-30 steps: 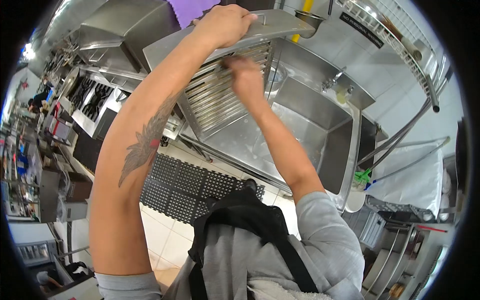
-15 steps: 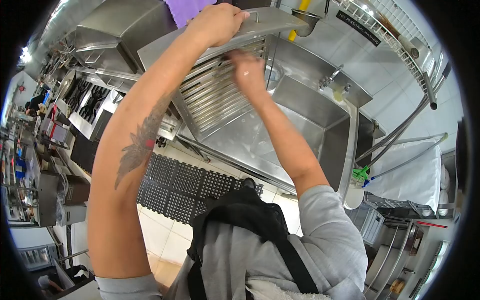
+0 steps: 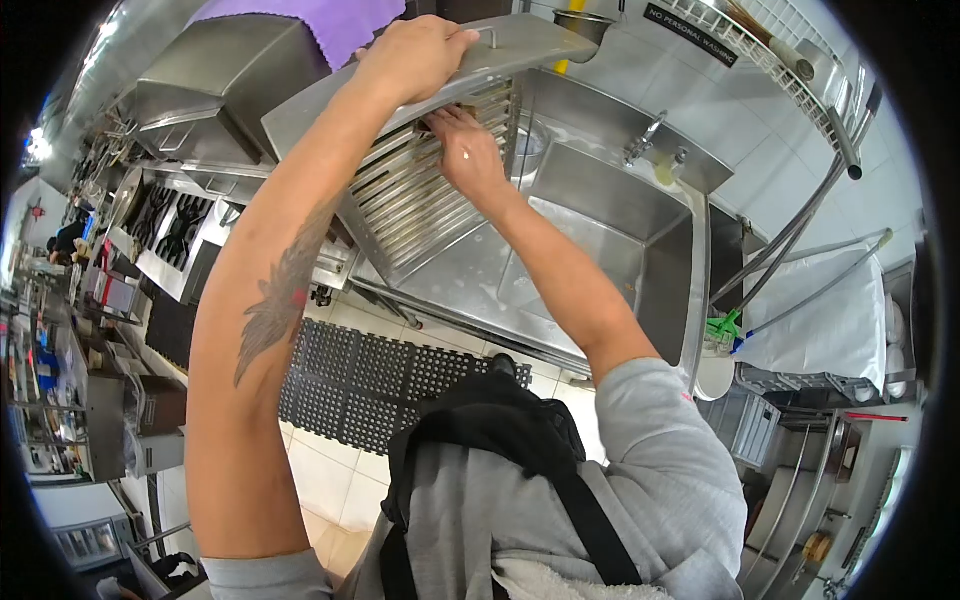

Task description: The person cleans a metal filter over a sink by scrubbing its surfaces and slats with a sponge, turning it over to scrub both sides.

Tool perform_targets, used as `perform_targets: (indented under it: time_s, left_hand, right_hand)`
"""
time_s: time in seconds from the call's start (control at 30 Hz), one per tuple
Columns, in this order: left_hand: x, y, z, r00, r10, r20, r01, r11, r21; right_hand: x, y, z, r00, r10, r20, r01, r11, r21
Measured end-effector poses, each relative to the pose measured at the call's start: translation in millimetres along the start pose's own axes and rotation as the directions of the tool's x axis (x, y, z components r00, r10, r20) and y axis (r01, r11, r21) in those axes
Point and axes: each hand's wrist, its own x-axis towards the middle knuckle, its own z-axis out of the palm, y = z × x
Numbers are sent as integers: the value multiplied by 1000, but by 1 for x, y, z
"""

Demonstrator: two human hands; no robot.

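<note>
A metal baffle filter with slanted slats and a small wire handle on its top edge stands tilted on the sink's drainboard. My left hand grips its top edge, fingers wrapped over the rim. Against the upper slats rests my right hand, its fingers bent around something dark that is mostly hidden. Right of the filter is the steel sink basin, wet on its surfaces. A clear bowl sits behind the filter, partly hidden by it.
A faucet and a small bottle stand at the sink's back edge. A wire rack hangs at upper right above hoses. A purple cloth lies on steel equipment at upper left. A black mat covers part of the floor.
The whole view has shifted a little, with the filter now further left in it. My right hand, blurred earlier, now shows sharply at the upper slats. My left hand keeps its hold.
</note>
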Motion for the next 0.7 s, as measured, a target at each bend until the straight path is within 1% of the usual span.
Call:
perform_targets:
  time_s: [0.07,0.1,0.13,0.2,0.23,0.27,0.3,0.33,0.37,0.4,0.43,0.47,0.5,0.53,0.6,0.63,0.67,0.7]
  left_hand:
    - [-5,-4,4,982,113,-153,-113,994,8]
    - [-6,-1,6,982,114,-153,-115,993,5]
    - [-7,1,6,983,98,-156,-96,995,17]
    - [-7,6,6,986,71,-149,-65,997,46]
    - [-6,6,4,987,77,-144,-71,996,48]
    - [-7,5,2,985,73,-158,-65,996,55]
    - [-9,5,2,983,67,-171,-58,997,60]
    - [-8,4,4,983,69,-170,-60,996,59]
    - [-6,3,5,981,85,-177,-77,996,55]
    - [-6,3,6,979,103,-178,-95,994,52]
    - [-6,4,4,979,107,-176,-99,994,55]
    - [-6,6,-1,995,45,-90,-40,998,53]
    - [-5,8,-4,1000,-20,-1,20,998,56]
    - [-6,8,-4,1000,-17,9,16,998,57]
    - [-8,9,-7,1000,-27,5,27,998,50]
    - [-9,10,-7,1000,-30,-3,30,998,50]
    - [-12,12,-4,1000,-15,-21,16,998,58]
    - [-11,13,-2,999,4,-43,-1,998,67]
  right_hand:
    - [3,6,-12,987,94,132,-89,995,-46]
    - [12,16,-17,984,169,46,-166,984,-63]
    - [11,13,-16,986,162,46,-159,985,-63]
    - [3,-9,-10,990,100,100,-99,995,-9]
    - [3,-19,-6,997,-74,-12,75,996,53]
    - [7,-12,-15,998,-66,-12,67,997,49]
    - [9,6,-25,992,80,101,-82,997,10]
    - [12,22,-29,954,221,205,-217,975,-43]
    - [14,31,-24,978,199,70,-194,978,-70]
    - [8,21,-20,978,199,69,-194,979,-69]
    - [1,-1,-14,992,95,88,-95,995,-12]
    - [-3,-18,-12,995,-12,96,8,999,43]
    - [2,-29,-19,995,-70,70,62,992,108]
    - [-1,-15,-19,996,-59,70,52,993,105]
    - [10,22,-29,958,196,208,-205,979,20]
    - [14,28,-30,989,141,44,-141,990,-7]
    - [9,24,-26,989,143,44,-143,990,-4]
    - [4,11,-22,994,73,78,-73,997,-6]
